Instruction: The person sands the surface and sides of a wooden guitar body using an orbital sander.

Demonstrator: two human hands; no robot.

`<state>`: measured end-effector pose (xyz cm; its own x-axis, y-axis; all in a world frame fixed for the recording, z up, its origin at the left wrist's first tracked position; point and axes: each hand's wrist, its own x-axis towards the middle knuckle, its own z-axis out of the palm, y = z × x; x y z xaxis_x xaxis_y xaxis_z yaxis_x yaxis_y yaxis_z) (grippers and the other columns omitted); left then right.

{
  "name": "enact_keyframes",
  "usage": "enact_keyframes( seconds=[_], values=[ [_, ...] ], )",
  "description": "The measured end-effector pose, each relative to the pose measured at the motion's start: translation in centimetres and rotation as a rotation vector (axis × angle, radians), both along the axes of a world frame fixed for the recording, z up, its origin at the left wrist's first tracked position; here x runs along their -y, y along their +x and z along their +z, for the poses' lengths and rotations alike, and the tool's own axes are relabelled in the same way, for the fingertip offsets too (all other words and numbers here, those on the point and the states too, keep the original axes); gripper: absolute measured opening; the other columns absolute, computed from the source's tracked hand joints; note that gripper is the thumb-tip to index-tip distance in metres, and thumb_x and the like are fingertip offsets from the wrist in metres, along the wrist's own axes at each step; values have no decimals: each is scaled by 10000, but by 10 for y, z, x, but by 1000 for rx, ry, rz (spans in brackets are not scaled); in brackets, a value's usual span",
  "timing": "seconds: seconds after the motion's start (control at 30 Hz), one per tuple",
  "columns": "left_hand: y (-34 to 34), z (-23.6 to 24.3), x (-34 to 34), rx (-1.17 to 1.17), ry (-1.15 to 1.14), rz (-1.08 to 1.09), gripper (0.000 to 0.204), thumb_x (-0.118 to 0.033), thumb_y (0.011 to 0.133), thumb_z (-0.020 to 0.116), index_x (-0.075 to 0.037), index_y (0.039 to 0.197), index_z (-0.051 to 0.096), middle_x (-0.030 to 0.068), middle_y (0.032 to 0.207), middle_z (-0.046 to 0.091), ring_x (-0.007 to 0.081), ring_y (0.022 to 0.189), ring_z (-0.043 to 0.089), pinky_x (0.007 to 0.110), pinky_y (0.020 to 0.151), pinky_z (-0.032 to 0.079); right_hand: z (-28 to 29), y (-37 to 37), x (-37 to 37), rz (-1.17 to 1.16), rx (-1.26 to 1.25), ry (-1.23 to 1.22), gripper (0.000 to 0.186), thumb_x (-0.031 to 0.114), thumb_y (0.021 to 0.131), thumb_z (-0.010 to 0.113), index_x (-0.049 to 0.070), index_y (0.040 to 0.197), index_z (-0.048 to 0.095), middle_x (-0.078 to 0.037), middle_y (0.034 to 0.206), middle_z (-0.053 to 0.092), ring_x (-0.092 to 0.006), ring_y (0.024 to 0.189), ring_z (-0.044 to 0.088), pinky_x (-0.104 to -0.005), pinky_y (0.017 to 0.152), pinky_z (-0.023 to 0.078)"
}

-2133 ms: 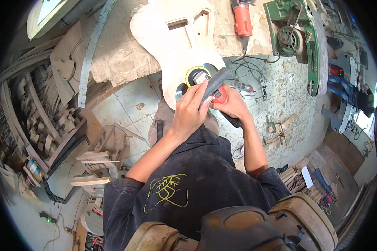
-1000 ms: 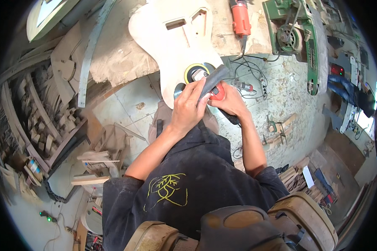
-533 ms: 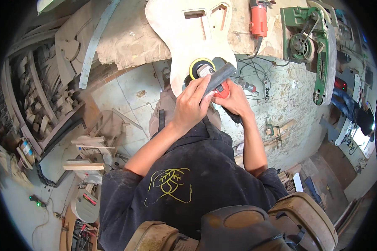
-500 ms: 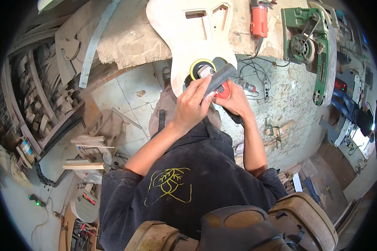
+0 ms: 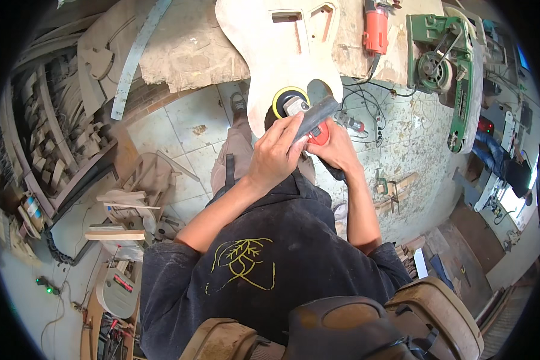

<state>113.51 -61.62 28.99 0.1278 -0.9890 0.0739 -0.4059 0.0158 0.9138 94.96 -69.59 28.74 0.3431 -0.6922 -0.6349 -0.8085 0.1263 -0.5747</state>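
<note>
My right hand is closed round the red body of an angle grinder. The grinder carries a round black pad with a yellow rim. My left hand grips a dark grey, bar-shaped piece that lies across the grinder. What kind of piece it is, I cannot make out. Just beyond my hands, a bare wooden electric guitar body with cut-out pockets lies on the bench, its lower end jutting over the edge. The pad overlaps that end in view; whether they touch, I cannot tell.
On the bench sit another red power tool and a green belt sander. Cables and a small tool lie on the floor beyond my right hand. Wood offcuts fill a rack at left.
The whole view has shifted slightly, so the bench and guitar body sit a little further right and higher. Both hands keep their hold with hardly any movement.
</note>
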Motion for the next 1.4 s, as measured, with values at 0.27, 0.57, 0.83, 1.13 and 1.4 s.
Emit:
enact_keyframes(
  seconds=[0.27,0.57,0.83,1.13,1.4],
  values=[
    [0,0,-2,-23,-38,6,509,-11,846,716,67,1335,598,219,1183,656,367,1008,695,417,846,581,10,4,-1,-18,-35,32,738,399,687,799,-3,1264,576,-273,1021,718,-452,969,685,-485,843,532],
    [4,2,2,-23,-27,-13,498,-17,839,730,70,1315,611,217,1178,658,367,996,702,420,843,583,2,3,-8,-60,9,-16,744,380,676,799,-6,1272,577,-271,1041,716,-451,984,682,-481,852,532],
    [7,-1,10,-45,-60,13,470,-32,858,729,50,1309,631,218,1175,671,364,1007,703,413,849,579,4,8,-1,-63,-11,-3,746,389,671,804,-5,1265,586,-260,1036,722,-451,976,683,-484,854,530],
    [2,1,0,-39,-40,-31,492,-18,844,720,61,1317,611,213,1185,658,366,1015,691,418,870,575,7,1,-11,-69,-39,-5,738,402,681,814,-15,1246,589,-258,1018,726,-439,964,696,-472,850,541],
    [10,1,-4,-31,-11,-24,502,-14,843,713,57,1327,601,212,1199,656,368,1042,686,428,883,577,5,11,-15,-72,-25,12,721,406,681,815,-12,1225,596,-255,999,729,-436,960,704,-473,848,543]
  ],
)
